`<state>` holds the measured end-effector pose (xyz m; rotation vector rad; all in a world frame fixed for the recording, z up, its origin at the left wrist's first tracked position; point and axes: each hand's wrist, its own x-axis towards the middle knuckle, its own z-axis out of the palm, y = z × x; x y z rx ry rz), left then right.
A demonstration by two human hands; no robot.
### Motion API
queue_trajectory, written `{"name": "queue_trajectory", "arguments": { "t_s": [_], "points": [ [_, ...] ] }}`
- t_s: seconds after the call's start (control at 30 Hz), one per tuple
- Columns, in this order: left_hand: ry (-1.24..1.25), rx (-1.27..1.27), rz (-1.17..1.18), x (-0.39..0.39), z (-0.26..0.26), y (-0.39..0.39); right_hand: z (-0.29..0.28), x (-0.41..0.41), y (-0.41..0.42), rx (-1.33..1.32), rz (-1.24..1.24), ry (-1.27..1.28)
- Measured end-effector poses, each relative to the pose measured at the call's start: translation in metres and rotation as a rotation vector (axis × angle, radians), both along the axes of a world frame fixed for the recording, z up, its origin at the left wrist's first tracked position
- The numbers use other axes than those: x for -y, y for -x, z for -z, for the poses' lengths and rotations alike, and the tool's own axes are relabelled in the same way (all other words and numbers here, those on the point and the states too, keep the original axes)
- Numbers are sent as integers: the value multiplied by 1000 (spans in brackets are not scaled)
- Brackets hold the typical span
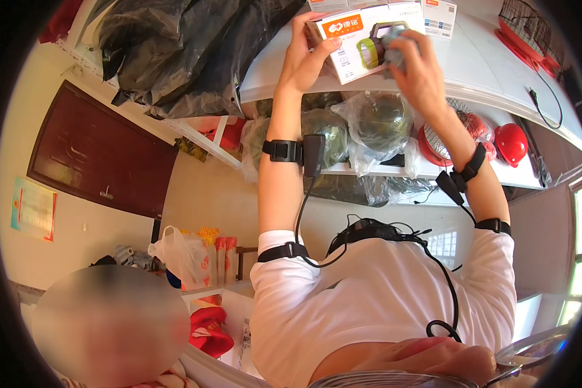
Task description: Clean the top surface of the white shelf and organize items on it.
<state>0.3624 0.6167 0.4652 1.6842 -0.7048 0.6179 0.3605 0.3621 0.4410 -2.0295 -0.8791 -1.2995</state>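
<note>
A white cardboard box (349,63) with an orange label and a printed picture of a green and black flashlight is held tilted above a white shelf top. My left hand (310,58) grips its left end, thumb on the printed front. In my right hand (414,68) is a bunched grey cloth (394,46), pressed against the box front over part of the flashlight picture. More white boxes (439,19) stand just behind, on the shelf top.
Black plastic bags (174,53) lie left on the white shelf top (475,58). Below are plastic-wrapped green helmets (380,119) and a red helmet (510,144). A wire-caged red appliance (526,34) with a cord stands at right. Another person (111,325) is at lower left.
</note>
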Motion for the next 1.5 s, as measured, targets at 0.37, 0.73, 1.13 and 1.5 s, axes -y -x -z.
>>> {"name": "queue_trajectory", "arguments": {
  "t_s": [0.37,0.73,1.13,1.5],
  "points": [
    [96,-83,38,-8,4,-16,3,73,-63,-165,208,-205],
    [150,-186,-25,-15,8,-38,10,79,-44,-263,152,-486],
    [357,-173,150,-9,16,-63,30,16,-1,-98,56,-523],
    [374,-214,124,-11,21,-67,38,-34,23,-135,-70,-454]
  ]
}}
